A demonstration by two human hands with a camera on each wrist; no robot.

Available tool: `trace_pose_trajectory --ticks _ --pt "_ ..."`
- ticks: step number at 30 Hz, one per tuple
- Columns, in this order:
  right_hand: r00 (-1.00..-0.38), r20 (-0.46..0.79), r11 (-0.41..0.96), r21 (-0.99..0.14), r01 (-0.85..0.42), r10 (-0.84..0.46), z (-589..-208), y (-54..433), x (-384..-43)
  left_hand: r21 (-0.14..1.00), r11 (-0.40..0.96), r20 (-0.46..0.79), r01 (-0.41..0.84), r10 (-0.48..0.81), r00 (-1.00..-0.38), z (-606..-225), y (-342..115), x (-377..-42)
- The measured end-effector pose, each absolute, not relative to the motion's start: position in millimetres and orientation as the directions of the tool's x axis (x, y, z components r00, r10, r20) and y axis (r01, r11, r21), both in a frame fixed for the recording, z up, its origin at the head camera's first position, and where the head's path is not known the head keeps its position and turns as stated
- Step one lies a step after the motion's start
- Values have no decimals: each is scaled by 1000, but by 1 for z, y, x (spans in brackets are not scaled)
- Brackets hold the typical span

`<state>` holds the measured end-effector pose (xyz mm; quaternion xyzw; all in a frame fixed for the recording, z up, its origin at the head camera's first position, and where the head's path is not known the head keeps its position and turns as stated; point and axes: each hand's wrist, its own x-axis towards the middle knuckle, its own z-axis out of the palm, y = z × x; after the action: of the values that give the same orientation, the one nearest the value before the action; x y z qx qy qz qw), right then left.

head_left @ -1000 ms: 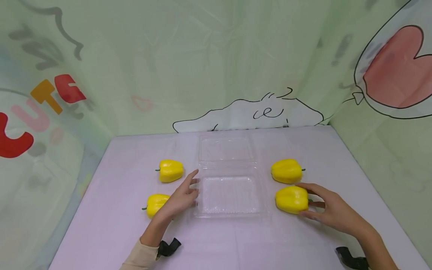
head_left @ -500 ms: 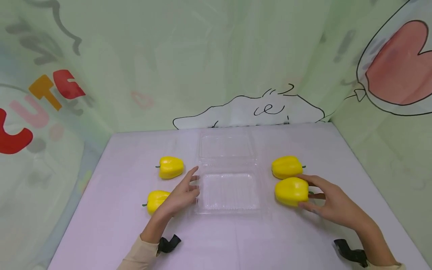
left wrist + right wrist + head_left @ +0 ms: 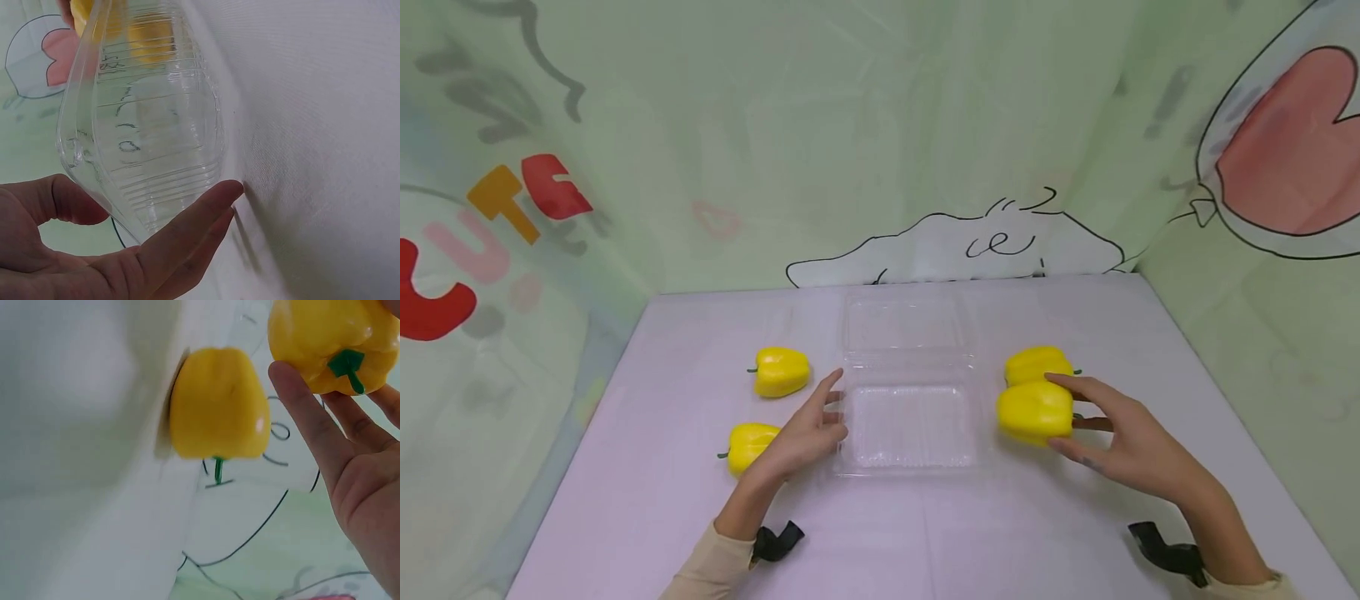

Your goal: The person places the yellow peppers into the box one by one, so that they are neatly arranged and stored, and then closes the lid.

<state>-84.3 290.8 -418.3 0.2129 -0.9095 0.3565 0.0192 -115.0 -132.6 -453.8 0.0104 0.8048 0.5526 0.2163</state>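
Hanging behind the clear box (image 3: 910, 429) is a big green sheet (image 3: 880, 125) with drawings on it. Under the box is a pale table (image 3: 880, 542). The box has its lid (image 3: 905, 325) folded back flat on its far side. My left hand (image 3: 805, 437) is at the box's left side, with my thumb and pointer finger held apart; I cannot tell how hard they touch it. My right hand (image 3: 1123, 442) is out to the right of the box, thumb and fingers pinching a fat yellow pepper (image 3: 1035, 411), up off the table. A second pepper (image 3: 1037, 360) lies on the table, right of the box, just behind the one I hold. Left of the box lie a far pepper (image 3: 781, 372) and a near pepper (image 3: 748, 448), part of it hidden. Closer to me than the box, a black piece (image 3: 778, 542) sits by my left wrist. Smallest is the green stem (image 3: 347, 365) on my held pepper, right of the box, pointing at my palm.
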Motion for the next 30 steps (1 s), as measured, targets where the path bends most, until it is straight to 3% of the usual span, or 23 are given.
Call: trace_pose_trajectory --ticks 14,30 --pt "-872 208 573 -682 -454 -444 -413 259 -87 892 396 -339 -217 272 -901 -452 -133 -114" --pt "-871 177 569 -694 -441 -458 -416 239 -86 895 387 -346 -222 290 -892 -452 -134 -111"
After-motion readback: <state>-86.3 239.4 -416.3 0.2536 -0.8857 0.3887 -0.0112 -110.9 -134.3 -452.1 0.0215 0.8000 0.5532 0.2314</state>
